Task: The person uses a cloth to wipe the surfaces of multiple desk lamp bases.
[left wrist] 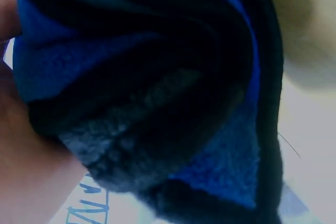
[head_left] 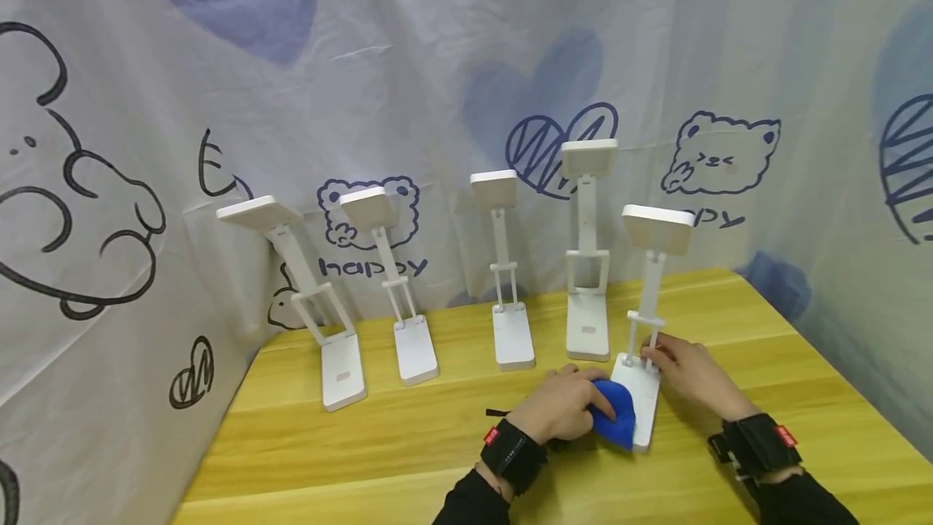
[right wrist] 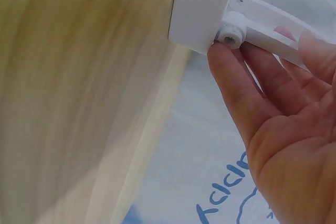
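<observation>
A white folding desk lamp [head_left: 643, 395] stands at the right of the table, its head raised. My left hand [head_left: 557, 403] grips a blue cloth [head_left: 616, 420] against the left side of the lamp's base. Bunched folds of this cloth, with dark edging, fill most of the left wrist view. At the lamp's lower support arm, my right hand [head_left: 696, 373] holds on with thumb and fingers. From the right wrist view, its fingertips touch the hinge [right wrist: 230, 36] beside the base, with the thumb over the support bar [right wrist: 273, 44].
Several similar white lamps stand unfolded along the back of the yellow wood-grain table [head_left: 306, 460], including a tall one [head_left: 587, 322] just behind my hands. A printed curtain [head_left: 437, 104] hangs close behind and at both sides. A small dark strip [head_left: 497, 412] shows beside my left wrist.
</observation>
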The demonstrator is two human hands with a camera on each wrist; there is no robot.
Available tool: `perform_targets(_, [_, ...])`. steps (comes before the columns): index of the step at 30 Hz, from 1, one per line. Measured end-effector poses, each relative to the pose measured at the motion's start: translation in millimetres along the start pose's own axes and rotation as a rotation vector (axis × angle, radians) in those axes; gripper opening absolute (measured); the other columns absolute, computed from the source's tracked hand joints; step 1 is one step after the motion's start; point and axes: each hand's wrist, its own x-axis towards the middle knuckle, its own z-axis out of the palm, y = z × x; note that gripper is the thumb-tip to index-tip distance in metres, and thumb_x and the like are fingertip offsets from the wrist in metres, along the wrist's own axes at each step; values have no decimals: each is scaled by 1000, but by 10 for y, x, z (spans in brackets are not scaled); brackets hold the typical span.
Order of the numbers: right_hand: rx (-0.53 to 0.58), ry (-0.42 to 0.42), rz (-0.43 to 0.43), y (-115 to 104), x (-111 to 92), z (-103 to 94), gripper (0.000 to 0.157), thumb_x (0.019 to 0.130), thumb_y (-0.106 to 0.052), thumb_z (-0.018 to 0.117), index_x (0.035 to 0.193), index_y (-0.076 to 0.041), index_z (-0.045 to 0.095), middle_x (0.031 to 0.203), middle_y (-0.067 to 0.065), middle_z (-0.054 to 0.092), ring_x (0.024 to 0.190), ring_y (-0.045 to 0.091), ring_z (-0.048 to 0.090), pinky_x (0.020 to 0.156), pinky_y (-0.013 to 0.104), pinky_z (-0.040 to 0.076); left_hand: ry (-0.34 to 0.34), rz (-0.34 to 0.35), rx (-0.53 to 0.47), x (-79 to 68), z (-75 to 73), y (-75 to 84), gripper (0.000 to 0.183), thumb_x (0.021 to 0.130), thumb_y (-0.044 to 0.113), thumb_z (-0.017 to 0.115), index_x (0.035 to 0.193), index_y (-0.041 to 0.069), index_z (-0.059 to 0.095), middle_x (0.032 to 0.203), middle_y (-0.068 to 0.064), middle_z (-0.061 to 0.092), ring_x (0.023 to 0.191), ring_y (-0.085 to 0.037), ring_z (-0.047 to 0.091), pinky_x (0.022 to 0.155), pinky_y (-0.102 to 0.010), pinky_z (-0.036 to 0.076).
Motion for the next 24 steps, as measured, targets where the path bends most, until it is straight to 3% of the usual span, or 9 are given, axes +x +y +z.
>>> perform_targets(4, [-5,10,-7,-16,-2,8,17,98,-18,51,92,-6,61,59,-2,39,51,12,38,52,30,32,62,-55,24,11,24,-55,42,77,6,60,101,39,74,142,5,46,118,-24,47,89,-49,45])
perform_targets(9, [-6,9,-3,-4,-5,22,17,98,-18,51,93,-6,61,60,-2,42,51,12,39,51,29,33,158,-91,88,71,92,-52,41,80,14,62,110,40,70,140,4,49,117,-21,48,86,-42,48])
perform_targets(16, [-8,20,-15,17,-14,40,17,98,-17,50,93,-8,63,73,5,60,57,12,47,54,31,38,223,-149,125,231,189,52,37,85,27,58,120,39,65,129,0,55,109,-20,53,85,-34,51])
perform_targets(24, [13,14,-11,0,-13,25,18,98,-17,49,88,-7,60,62,-1,46,50,12,40,50,28,33,238,-232,272,378,243,234,36,88,38,56,123,43,61,121,0,56,100,-21,54,75,-36,52])
